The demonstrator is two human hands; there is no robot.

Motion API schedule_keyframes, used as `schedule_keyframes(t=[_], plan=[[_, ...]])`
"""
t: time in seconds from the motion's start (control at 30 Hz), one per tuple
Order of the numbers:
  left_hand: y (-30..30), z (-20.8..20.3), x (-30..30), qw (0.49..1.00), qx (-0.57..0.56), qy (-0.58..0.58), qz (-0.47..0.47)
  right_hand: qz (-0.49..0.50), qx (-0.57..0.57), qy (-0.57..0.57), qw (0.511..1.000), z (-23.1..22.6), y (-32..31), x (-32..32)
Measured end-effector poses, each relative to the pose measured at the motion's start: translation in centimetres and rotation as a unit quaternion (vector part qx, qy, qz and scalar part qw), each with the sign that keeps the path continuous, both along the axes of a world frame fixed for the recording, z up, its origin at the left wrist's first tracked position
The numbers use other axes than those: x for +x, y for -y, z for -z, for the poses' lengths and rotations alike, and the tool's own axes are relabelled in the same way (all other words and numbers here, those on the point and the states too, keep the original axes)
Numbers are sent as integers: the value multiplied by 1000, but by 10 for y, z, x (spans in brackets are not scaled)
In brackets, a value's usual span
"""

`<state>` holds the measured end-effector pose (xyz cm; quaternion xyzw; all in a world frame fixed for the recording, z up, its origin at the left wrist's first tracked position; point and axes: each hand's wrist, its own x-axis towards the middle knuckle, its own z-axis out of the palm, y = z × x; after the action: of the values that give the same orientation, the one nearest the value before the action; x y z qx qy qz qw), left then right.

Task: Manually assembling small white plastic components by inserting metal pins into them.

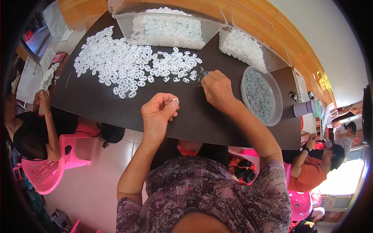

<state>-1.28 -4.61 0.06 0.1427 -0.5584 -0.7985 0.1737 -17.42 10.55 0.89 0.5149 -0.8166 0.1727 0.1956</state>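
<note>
Between the thumb and fingers of my left hand (157,112) is a small white plastic piece (175,100), held just above the near part of the dark table. My right hand (217,88) is closed, its fingertips down at a few loose grey screws (203,72) on the tabletop. Whatever those fingertips pinch is hidden by the hand. To the left of the screws spreads a heap of white oval plastic pieces (112,58), many showing two holes. A round clear tub (280,105) of grey screws stands right of my right forearm.
A clear bin (215,29) of white pieces stands at the back, with another clear bin (278,58) of white pieces to its right. A purple cylinder (304,108) is at the right. People sit on both sides; a pink chair (58,167) is at the left.
</note>
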Motion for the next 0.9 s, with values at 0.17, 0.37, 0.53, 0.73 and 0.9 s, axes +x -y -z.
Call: schedule_keyframes(t=[0.17, 0.37, 0.53, 0.73, 0.9], plan=[[0, -6, 2, 997, 74, 0, 17, -9, 19, -34, 999, -2, -1, 2], [1, -3, 3, 996, 84, 2, 9, -9, -8, 33, 999, -10, -2, 9], [0, -5, 3, 996, 84, 0, 3, -23, -8, 68, 997, -5, -1, 6], [0, -6, 4, 995, 98, 0, 8, -48, -15, 54, 997, -3, 2, 6], [-3, -7, 8, 991, 132, -1, 20, -43, -61, 201, 977, -21, 2, 38]])
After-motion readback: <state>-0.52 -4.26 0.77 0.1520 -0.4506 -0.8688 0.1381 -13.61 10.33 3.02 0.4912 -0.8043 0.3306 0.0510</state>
